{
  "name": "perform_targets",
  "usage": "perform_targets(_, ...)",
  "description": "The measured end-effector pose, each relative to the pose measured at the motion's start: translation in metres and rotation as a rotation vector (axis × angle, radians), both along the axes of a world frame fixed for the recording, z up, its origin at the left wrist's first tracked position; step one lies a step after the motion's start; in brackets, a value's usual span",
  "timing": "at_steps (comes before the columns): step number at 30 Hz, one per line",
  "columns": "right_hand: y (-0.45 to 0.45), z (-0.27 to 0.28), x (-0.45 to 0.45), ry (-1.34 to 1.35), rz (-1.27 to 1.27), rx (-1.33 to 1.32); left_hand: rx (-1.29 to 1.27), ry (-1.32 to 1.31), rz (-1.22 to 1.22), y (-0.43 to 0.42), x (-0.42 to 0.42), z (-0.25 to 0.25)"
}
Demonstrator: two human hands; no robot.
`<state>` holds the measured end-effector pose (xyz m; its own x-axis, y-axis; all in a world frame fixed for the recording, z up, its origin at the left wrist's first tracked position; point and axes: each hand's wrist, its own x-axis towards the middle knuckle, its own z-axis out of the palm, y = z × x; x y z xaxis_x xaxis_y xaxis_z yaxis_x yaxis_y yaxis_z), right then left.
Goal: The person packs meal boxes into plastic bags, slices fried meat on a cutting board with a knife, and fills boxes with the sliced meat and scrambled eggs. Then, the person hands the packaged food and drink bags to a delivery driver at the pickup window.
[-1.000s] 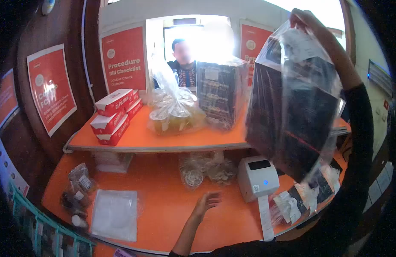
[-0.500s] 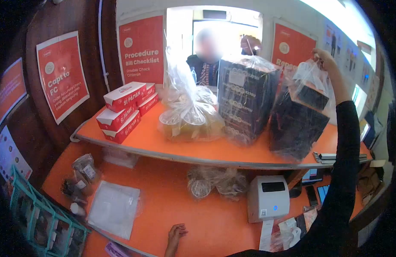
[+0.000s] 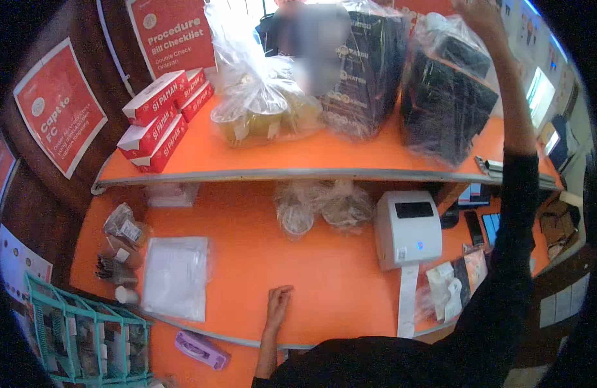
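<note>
My right hand [image 3: 480, 18], at the upper right edge of the view, is closed at the top of a clear plastic bag [image 3: 448, 97] holding black boxes. This bag stands on the raised orange shelf. To its left is another plastic-wrapped black package [image 3: 364, 74] with white lettering. A knotted clear bag [image 3: 267, 113] of lidded cups with yellowish contents stands further left. My left hand [image 3: 279, 302] rests over the lower orange counter [image 3: 337, 278], its fingers loosely bent and holding nothing.
Red and white boxes [image 3: 155, 123] are stacked on the shelf's left. Below are a white label printer [image 3: 408, 236], plastic-wrapped cups [image 3: 295, 213], a stack of clear plastic sheets [image 3: 175, 278], a purple object [image 3: 201, 349] and a teal rack [image 3: 88, 333]. A person [image 3: 282, 32] stands behind the shelf.
My view has tipped downward, so the shelf and its bags sit higher in the picture. My right hand stays at the bag's top. My left hand remains over the lower counter.
</note>
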<state>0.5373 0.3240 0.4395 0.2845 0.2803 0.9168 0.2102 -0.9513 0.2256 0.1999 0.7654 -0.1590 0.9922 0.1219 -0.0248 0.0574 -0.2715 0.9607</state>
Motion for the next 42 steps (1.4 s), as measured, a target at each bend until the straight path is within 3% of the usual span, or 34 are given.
perform_targets(2, 0.078, -0.057, -0.082, 0.306, 0.001, 0.038, -0.082, -0.016, -0.013, 0.004, 0.01, -0.024)
perform_targets(3, 0.13, -0.097, -0.144, 0.511, 0.355, -0.015, -0.167, -0.038, -0.02, 0.005, 0.014, -0.03)
perform_targets(4, 0.152, -0.13, -0.173, 0.912, 0.387, -0.102, -0.165, -0.042, -0.018, 0.004, 0.018, -0.016)
perform_targets(5, 0.171, -0.155, -0.195, 1.295, 0.289, -0.238, -0.131, -0.062, -0.006, 0.001, 0.025, 0.009)
perform_targets(6, 0.176, -0.207, -0.19, 1.463, 0.272, -0.539, -0.098, -0.083, 0.006, -0.001, 0.031, 0.024)
perform_targets(7, 0.186, -0.238, -0.197, 1.699, 0.044, -0.536, -0.097, -0.094, 0.005, 0.001, 0.038, 0.025)
perform_targets(8, 0.183, -0.3, -0.174, 1.76, -0.05, -0.506, -0.061, -0.141, -0.01, 0.002, 0.048, 0.023)
perform_targets(10, 0.186, -0.411, -0.112, 1.318, -0.249, -0.231, -0.029, -0.204, -0.013, 0.002, 0.06, 0.023)
perform_targets(12, 0.176, -0.453, -0.065, 1.341, -0.191, -0.168, -0.003, -0.148, -0.05, 0.0, 0.07, 0.025)
perform_targets(17, 0.195, -0.464, -0.013, 1.51, 0.165, 0.356, 0.036, -0.225, -0.022, 0.002, 0.108, 0.029)
perform_targets(23, 0.211, -0.472, -0.016, 1.55, 0.417, 0.654, 0.44, -0.506, 0.131, -0.008, 0.199, 0.076)
perform_targets(25, 0.215, -0.478, -0.029, 1.504, 0.44, 0.708, 0.001, -0.291, -0.212, -0.013, 0.234, 0.072)
perform_targets(26, 0.218, -0.479, -0.035, 1.474, 0.453, 0.731, 0.005, -0.301, -0.238, -0.014, 0.24, 0.083)
perform_targets(27, 0.221, -0.482, -0.042, 1.44, 0.466, 0.751, 0.0, -0.141, -0.394, -0.01, 0.24, 0.1)
perform_targets(29, 0.224, -0.487, -0.054, 1.346, 0.563, 0.764, 0.224, -0.07, -0.516, 0.006, 0.256, 0.09)
perform_targets(30, 0.226, -0.484, -0.061, 1.285, 0.632, 0.765, 0.443, -0.166, -0.48, 0.02, 0.258, 0.059)
perform_targets(31, 0.226, -0.461, -0.072, 1.308, 0.727, 0.69, 0.536, -0.167, -0.493, 0.03, 0.251, 0.049)
perform_targets(35, 0.24, -0.431, -0.122, 1.184, 0.874, 0.686, -0.433, 0.101, -0.369, 0.043, 0.167, 0.079)
perform_targets(42, 0.248, -0.361, -0.203, 1.289, 0.943, 0.648, -0.866, 0.322, -0.176, 0.045, 0.043, 0.062)
